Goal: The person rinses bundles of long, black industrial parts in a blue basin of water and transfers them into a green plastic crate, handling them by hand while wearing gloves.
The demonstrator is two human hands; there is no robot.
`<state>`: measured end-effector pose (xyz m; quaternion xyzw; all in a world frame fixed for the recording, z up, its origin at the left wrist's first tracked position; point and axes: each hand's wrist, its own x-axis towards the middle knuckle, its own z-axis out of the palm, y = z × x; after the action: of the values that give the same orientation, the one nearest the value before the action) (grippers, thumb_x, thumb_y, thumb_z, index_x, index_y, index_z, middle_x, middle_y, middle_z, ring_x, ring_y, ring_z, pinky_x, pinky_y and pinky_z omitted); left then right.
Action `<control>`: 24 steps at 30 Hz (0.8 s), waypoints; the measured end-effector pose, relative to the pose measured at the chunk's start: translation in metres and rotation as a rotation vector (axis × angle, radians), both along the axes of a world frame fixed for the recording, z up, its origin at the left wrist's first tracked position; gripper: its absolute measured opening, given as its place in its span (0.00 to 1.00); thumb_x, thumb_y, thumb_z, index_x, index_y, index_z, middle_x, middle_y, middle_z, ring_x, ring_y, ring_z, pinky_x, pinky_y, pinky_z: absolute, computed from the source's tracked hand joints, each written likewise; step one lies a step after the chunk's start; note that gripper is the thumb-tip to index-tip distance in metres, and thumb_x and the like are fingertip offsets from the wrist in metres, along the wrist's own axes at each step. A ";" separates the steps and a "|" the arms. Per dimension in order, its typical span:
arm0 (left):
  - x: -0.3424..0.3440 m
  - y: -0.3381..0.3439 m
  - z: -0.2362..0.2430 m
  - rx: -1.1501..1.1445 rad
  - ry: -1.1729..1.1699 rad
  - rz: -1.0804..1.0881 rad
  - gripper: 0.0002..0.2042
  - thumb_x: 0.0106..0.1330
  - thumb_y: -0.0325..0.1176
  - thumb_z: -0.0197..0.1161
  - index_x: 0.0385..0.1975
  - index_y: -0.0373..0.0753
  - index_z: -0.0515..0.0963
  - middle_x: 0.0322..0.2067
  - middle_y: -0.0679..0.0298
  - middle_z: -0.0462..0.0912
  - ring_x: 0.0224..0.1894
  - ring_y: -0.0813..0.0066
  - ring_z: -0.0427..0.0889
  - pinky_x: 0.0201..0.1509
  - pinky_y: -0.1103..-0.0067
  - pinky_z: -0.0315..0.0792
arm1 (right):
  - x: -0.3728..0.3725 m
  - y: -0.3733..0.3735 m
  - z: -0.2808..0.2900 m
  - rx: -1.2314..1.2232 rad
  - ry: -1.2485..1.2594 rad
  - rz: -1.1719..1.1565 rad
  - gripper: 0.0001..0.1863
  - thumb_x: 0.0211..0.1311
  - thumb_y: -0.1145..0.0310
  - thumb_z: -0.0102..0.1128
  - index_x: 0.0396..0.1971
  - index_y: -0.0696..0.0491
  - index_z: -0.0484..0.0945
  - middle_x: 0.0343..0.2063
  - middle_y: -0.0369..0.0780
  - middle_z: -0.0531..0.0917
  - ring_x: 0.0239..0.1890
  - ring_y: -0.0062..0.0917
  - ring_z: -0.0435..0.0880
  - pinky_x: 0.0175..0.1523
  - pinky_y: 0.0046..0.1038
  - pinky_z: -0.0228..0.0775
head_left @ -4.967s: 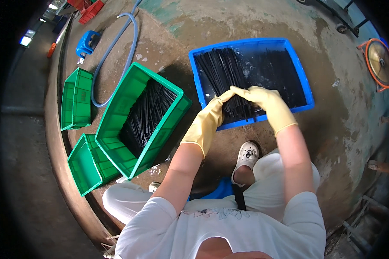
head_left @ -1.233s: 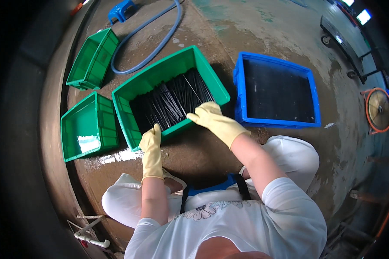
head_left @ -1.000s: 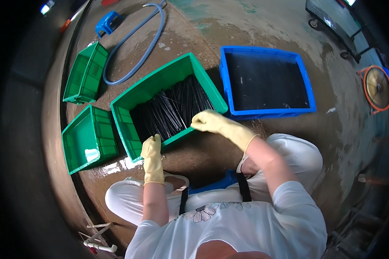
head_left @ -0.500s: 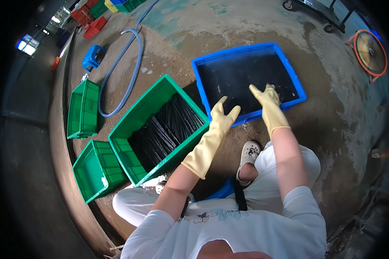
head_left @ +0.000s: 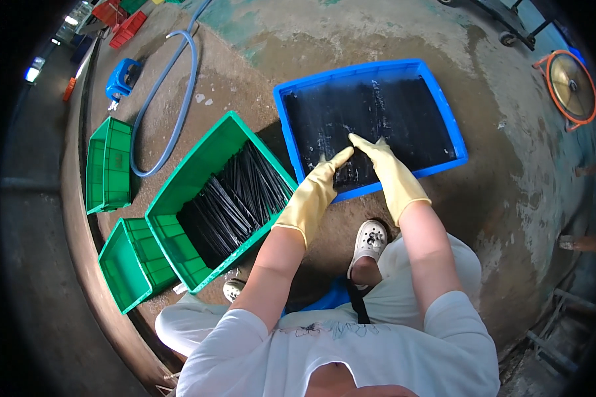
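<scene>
A blue rectangular tray (head_left: 371, 66) holds dark liquid (head_left: 384, 109), with whitish streaks or ripples on its surface. Both of my hands wear pale yellow rubber gloves and reach over the tray's near side. My left hand (head_left: 321, 180) dips into the liquid by the near left edge, thumb stretched out to the right. Just right of it, my right hand (head_left: 383, 162) reaches in too, its thumb pointing left. The thumbs nearly meet; the other fingers are partly hidden in the liquid. I see nothing held. Left of the tray, a green crate (head_left: 189, 165) contains many long, thin black strips (head_left: 235, 205).
Two smaller green crates (head_left: 109, 165) stand at the left, near a low ledge. A blue hose (head_left: 179, 126) curves over the wet floor beside a small blue stool (head_left: 121, 78). An orange round fan (head_left: 569, 83) and a wheeled cart (head_left: 510, 20) are at the right.
My hands have come closer together and lower into the dark liquid, the right one moving left. White streaks now show on the surface. The view has shifted slightly.
</scene>
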<state>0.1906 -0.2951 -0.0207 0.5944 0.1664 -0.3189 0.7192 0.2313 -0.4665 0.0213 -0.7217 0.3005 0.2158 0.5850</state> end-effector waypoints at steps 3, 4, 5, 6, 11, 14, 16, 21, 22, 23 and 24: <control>-0.004 0.004 0.015 -0.601 0.255 0.224 0.26 0.64 0.35 0.69 0.63 0.41 0.74 0.60 0.64 0.80 0.62 0.67 0.76 0.69 0.62 0.69 | -0.011 -0.008 0.002 0.428 -0.038 -0.015 0.49 0.52 0.50 0.78 0.69 0.59 0.65 0.66 0.52 0.73 0.65 0.38 0.75 0.68 0.30 0.67; -0.002 -0.002 0.022 -0.506 0.250 0.257 0.21 0.63 0.37 0.71 0.56 0.42 0.80 0.54 0.62 0.84 0.56 0.65 0.82 0.59 0.63 0.78 | -0.015 -0.011 0.012 0.556 -0.053 -0.006 0.46 0.54 0.51 0.77 0.68 0.59 0.68 0.66 0.50 0.73 0.65 0.37 0.75 0.68 0.30 0.66; -0.002 -0.006 0.025 -0.431 0.217 0.271 0.21 0.64 0.36 0.71 0.56 0.40 0.80 0.53 0.60 0.84 0.55 0.63 0.82 0.59 0.62 0.79 | -0.009 -0.013 0.002 0.520 -0.014 -0.054 0.36 0.54 0.56 0.77 0.61 0.58 0.77 0.60 0.47 0.80 0.64 0.33 0.76 0.67 0.30 0.68; -0.001 -0.009 0.029 -0.356 0.184 0.283 0.20 0.64 0.36 0.70 0.56 0.39 0.80 0.53 0.59 0.84 0.55 0.61 0.82 0.59 0.61 0.79 | -0.010 -0.017 0.001 0.520 -0.023 -0.054 0.36 0.54 0.56 0.77 0.61 0.58 0.77 0.60 0.47 0.80 0.64 0.33 0.76 0.67 0.30 0.68; -0.002 -0.016 0.031 0.020 0.136 0.331 0.33 0.62 0.38 0.72 0.65 0.34 0.69 0.59 0.50 0.78 0.59 0.55 0.79 0.63 0.63 0.74 | -0.003 -0.014 0.039 -0.343 -0.138 0.147 0.29 0.60 0.56 0.70 0.55 0.61 0.79 0.55 0.46 0.84 0.59 0.36 0.81 0.66 0.34 0.70; -0.001 -0.030 0.039 0.497 0.018 0.184 0.46 0.58 0.44 0.75 0.71 0.29 0.58 0.63 0.43 0.73 0.64 0.50 0.75 0.70 0.68 0.66 | 0.006 -0.036 0.053 -0.815 -0.060 0.285 0.32 0.61 0.49 0.69 0.56 0.59 0.77 0.53 0.50 0.83 0.61 0.43 0.79 0.64 0.40 0.72; -0.003 -0.036 0.041 0.520 -0.078 0.310 0.38 0.61 0.34 0.73 0.69 0.32 0.62 0.59 0.46 0.77 0.61 0.54 0.78 0.68 0.71 0.68 | 0.007 -0.042 0.050 -0.942 -0.184 0.311 0.39 0.58 0.42 0.69 0.59 0.57 0.73 0.57 0.49 0.81 0.61 0.39 0.79 0.64 0.41 0.73; -0.017 0.004 0.047 0.866 -0.655 -0.511 0.32 0.67 0.28 0.58 0.73 0.34 0.59 0.73 0.52 0.61 0.77 0.58 0.57 0.80 0.68 0.54 | -0.001 -0.021 0.050 -0.696 -0.061 0.195 0.60 0.45 0.31 0.72 0.71 0.57 0.60 0.67 0.51 0.71 0.69 0.46 0.70 0.68 0.40 0.69; -0.014 0.005 0.044 0.870 -0.652 -0.506 0.32 0.67 0.28 0.58 0.73 0.34 0.59 0.73 0.52 0.61 0.77 0.58 0.57 0.80 0.68 0.54 | -0.001 -0.012 0.059 -0.618 0.007 0.177 0.62 0.44 0.31 0.74 0.71 0.57 0.60 0.66 0.54 0.71 0.69 0.45 0.70 0.70 0.39 0.68; -0.008 0.004 0.036 1.398 -0.974 -1.162 0.30 0.70 0.32 0.52 0.74 0.39 0.59 0.74 0.57 0.60 0.77 0.58 0.55 0.81 0.61 0.50 | -0.002 -0.003 0.054 -0.595 -0.038 0.162 0.62 0.44 0.32 0.74 0.72 0.57 0.59 0.66 0.56 0.71 0.69 0.45 0.70 0.70 0.39 0.68; -0.005 0.002 0.031 1.885 -1.249 -1.875 0.29 0.73 0.36 0.46 0.75 0.43 0.59 0.75 0.63 0.59 0.78 0.58 0.53 0.81 0.54 0.45 | -0.001 0.003 0.041 -0.573 -0.082 0.146 0.62 0.44 0.33 0.75 0.72 0.58 0.58 0.66 0.58 0.70 0.69 0.45 0.70 0.70 0.39 0.68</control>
<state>0.1858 -0.2929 0.0099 0.7601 -0.4611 -0.1316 -0.4386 0.2303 -0.4637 0.0626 -0.8854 0.2725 0.1342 0.3519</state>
